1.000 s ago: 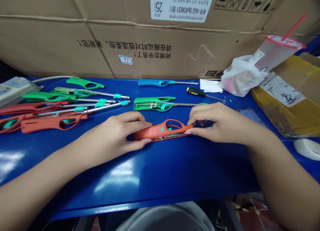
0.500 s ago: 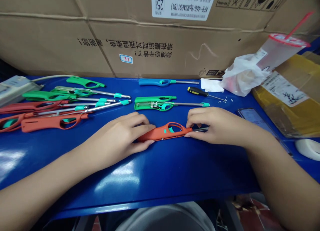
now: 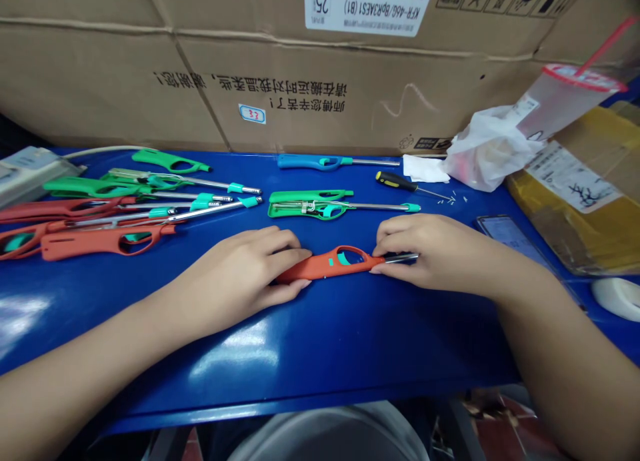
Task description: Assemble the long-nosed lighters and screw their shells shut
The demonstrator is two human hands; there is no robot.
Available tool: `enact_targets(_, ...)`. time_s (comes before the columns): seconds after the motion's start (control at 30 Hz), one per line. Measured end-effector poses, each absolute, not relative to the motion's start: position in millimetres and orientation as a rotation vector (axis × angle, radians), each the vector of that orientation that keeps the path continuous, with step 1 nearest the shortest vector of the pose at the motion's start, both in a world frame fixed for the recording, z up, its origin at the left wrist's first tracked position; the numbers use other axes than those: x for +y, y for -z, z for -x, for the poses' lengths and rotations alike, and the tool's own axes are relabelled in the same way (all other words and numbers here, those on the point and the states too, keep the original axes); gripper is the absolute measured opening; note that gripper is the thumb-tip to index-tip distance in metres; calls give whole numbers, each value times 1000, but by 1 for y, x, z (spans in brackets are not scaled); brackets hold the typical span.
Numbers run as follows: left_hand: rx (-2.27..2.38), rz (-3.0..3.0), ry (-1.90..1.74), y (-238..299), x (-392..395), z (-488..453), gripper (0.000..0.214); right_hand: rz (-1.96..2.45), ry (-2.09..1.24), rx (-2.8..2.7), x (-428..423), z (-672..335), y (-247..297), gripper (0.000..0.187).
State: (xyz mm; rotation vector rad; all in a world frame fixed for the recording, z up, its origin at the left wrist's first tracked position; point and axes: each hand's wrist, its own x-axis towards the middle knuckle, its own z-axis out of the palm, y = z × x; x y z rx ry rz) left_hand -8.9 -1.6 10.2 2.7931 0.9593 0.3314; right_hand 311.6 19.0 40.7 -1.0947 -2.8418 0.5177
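Grip: the left hand (image 3: 240,274) clasps the rear end of the orange lighter (image 3: 327,264), fingers over the top and thumb along the near side. The right hand (image 3: 440,251) pinches the front end, where the metal tube (image 3: 404,256) leaves the shell. The lighter lies flat near the middle of the blue bench (image 3: 320,348), handle to the left, tube to the right.

Procedure, as judged from this grip: the shell appears to be pressed closed around the tube. Hold the rear end down on the bench, keep the tube in line with the shell, and squeeze evenly along the seam so that no edge stands proud. Whether the seam is fully shut cannot be told.

Surroundings: just behind lies an opened green lighter (image 3: 310,204). Toward the back edge lie a blue lighter (image 3: 320,161) and a screwdriver (image 3: 400,182). A heap of lighters (image 3: 125,211) sits at the left edge, and a phone (image 3: 507,234) beside the right wrist. Cardboard boxes (image 3: 125,68) stand along the back edge.
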Motion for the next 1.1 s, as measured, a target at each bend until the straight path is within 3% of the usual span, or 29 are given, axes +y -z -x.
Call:
enact_targets(0.5, 925, -2819, -384, -11, -2, 9, 29, 1131, -488, -2820, 18, -310, -43, 7)
enact_targets(1.1, 927, -2788, -348, -12, -3, 8, 28, 1081, -548, -2826, 18, -307, -42, 14)
